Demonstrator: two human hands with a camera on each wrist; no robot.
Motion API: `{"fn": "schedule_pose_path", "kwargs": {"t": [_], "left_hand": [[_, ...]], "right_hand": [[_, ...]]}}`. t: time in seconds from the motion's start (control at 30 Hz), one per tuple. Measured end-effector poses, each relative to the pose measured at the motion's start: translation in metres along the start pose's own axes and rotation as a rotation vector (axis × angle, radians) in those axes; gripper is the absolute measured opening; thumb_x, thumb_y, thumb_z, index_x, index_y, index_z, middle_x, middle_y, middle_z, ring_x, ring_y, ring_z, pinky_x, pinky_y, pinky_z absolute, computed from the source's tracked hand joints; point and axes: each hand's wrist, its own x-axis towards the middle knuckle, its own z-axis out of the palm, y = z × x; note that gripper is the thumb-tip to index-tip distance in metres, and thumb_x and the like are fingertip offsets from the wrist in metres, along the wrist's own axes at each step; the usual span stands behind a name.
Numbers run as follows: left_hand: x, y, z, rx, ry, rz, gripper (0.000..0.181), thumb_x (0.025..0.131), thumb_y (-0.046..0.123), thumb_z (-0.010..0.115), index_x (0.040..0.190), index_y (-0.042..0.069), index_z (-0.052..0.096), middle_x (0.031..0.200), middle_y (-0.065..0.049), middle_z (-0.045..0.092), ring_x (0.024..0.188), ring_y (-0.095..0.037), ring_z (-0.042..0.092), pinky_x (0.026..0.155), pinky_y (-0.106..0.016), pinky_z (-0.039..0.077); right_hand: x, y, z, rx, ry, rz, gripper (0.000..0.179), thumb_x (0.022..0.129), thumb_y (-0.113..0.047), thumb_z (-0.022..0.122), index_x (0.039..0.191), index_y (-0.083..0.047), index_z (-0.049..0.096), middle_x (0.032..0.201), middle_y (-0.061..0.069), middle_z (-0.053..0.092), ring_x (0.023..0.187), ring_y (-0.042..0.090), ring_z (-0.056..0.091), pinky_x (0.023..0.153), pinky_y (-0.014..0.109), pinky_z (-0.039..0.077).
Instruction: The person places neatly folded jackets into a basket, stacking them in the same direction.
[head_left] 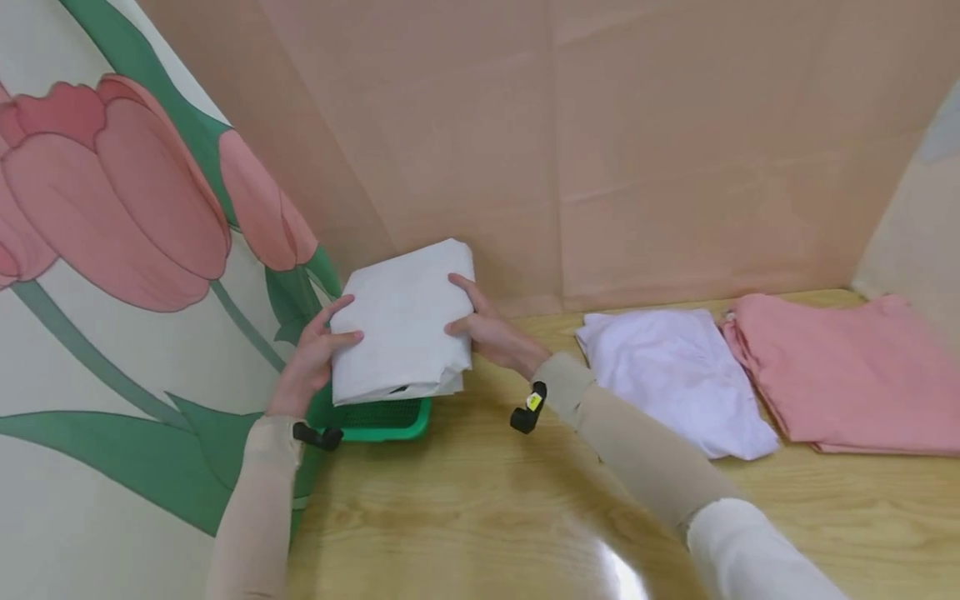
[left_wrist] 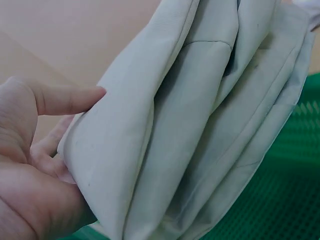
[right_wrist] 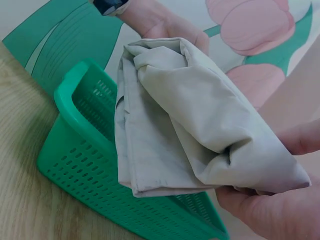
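Both hands hold a folded white cloth point(head_left: 405, 321), thick with several layers, above a green plastic basket point(head_left: 386, 429). My left hand point(head_left: 311, 358) grips its left edge, thumb on the top face. On the opposite edge, my right hand point(head_left: 491, 329) pinches the cloth between thumb and fingers. In the left wrist view the stacked folds of the cloth point(left_wrist: 165, 120) hang loosely apart. The right wrist view has the cloth point(right_wrist: 185, 120) tilted over the basket's perforated wall point(right_wrist: 85, 160), and the basket's inside is mostly hidden beneath it.
A folded pale lavender cloth point(head_left: 671, 375) lies on the wooden table point(head_left: 480, 508), right of the hands. Beside it is a folded pink cloth point(head_left: 847, 375). A panel with painted tulips point(head_left: 120, 192) stands close on the left, and a brown covering point(head_left: 600, 150) rises behind.
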Motion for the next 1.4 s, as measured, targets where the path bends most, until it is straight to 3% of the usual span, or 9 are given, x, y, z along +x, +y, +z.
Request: {"fn": "schedule_pose_path", "kwargs": {"t": [0.1, 0.2, 0.3, 0.4, 0.73, 1.0, 1.17, 1.4], "left_hand": [[0.003, 0.0, -0.011, 0.062, 0.03, -0.005, 0.076, 0.098, -0.008, 0.066, 0.165, 0.021, 0.043, 0.162, -0.011, 0.035, 0.121, -0.015, 0.055, 0.087, -0.025, 0.056], [0.006, 0.002, -0.02, 0.128, 0.059, -0.02, 0.077, 0.098, -0.006, 0.066, 0.166, 0.021, 0.041, 0.176, -0.01, 0.017, 0.14, -0.023, 0.039, 0.104, -0.029, 0.046], [0.008, 0.004, -0.028, 0.169, 0.081, -0.035, 0.077, 0.099, -0.006, 0.064, 0.167, 0.02, 0.039, 0.18, -0.006, 0.008, 0.154, -0.028, 0.022, 0.121, -0.04, 0.033], [0.01, 0.005, -0.036, 0.182, 0.099, -0.039, 0.077, 0.099, -0.006, 0.063, 0.167, 0.019, 0.038, 0.18, -0.006, 0.006, 0.159, -0.03, 0.014, 0.129, -0.048, 0.02], [0.014, -0.001, -0.056, 0.234, 0.135, -0.082, 0.08, 0.1, -0.004, 0.062, 0.169, 0.022, 0.033, 0.181, -0.005, 0.002, 0.163, -0.032, 0.008, 0.133, -0.053, 0.011], [0.022, -0.015, -0.073, 0.243, 0.17, -0.088, 0.082, 0.098, -0.004, 0.062, 0.17, 0.021, 0.032, 0.181, -0.005, 0.004, 0.165, -0.031, 0.004, 0.133, -0.053, 0.007], [0.026, -0.029, -0.082, 0.267, 0.175, -0.089, 0.082, 0.097, -0.006, 0.064, 0.169, 0.018, 0.033, 0.181, -0.008, 0.007, 0.164, -0.032, 0.005, 0.133, -0.052, 0.009], [0.027, -0.044, -0.083, 0.344, 0.195, -0.075, 0.081, 0.095, -0.003, 0.063, 0.169, 0.016, 0.034, 0.18, -0.009, 0.012, 0.165, -0.034, 0.006, 0.133, -0.052, 0.008]], "right_hand": [[0.01, 0.003, 0.008, -0.05, -0.002, 0.017, 0.097, 0.096, 0.01, 0.058, 0.167, -0.046, 0.021, 0.176, 0.008, 0.009, 0.149, 0.036, 0.036, 0.119, 0.062, 0.039], [0.018, 0.007, 0.014, -0.11, -0.004, 0.03, 0.098, 0.096, 0.008, 0.061, 0.167, -0.046, 0.021, 0.178, 0.007, 0.005, 0.151, 0.036, 0.034, 0.118, 0.062, 0.04], [0.027, 0.011, 0.019, -0.146, -0.009, 0.027, 0.098, 0.097, 0.006, 0.063, 0.168, -0.045, 0.019, 0.179, 0.006, 0.003, 0.152, 0.036, 0.034, 0.116, 0.061, 0.044], [0.034, 0.015, 0.024, -0.166, -0.012, 0.016, 0.098, 0.097, 0.005, 0.064, 0.169, -0.043, 0.018, 0.178, 0.007, 0.004, 0.15, 0.037, 0.037, 0.114, 0.058, 0.047], [0.051, 0.031, 0.038, -0.195, -0.011, 0.022, 0.096, 0.1, 0.002, 0.064, 0.169, -0.046, 0.017, 0.178, 0.008, 0.003, 0.145, 0.039, 0.043, 0.112, 0.058, 0.049], [0.064, 0.046, 0.048, -0.143, -0.004, 0.034, 0.1, 0.097, 0.008, 0.062, 0.169, -0.045, 0.017, 0.179, 0.008, 0.0, 0.147, 0.038, 0.04, 0.113, 0.057, 0.048], [0.068, 0.055, 0.051, -0.117, 0.027, 0.046, 0.102, 0.094, 0.013, 0.062, 0.17, -0.04, 0.019, 0.179, 0.01, 0.002, 0.152, 0.039, 0.034, 0.119, 0.059, 0.041], [0.068, 0.064, 0.052, -0.106, 0.042, 0.018, 0.104, 0.089, 0.017, 0.06, 0.171, -0.031, 0.019, 0.18, 0.009, -0.001, 0.162, 0.035, 0.016, 0.13, 0.058, 0.021]]}}
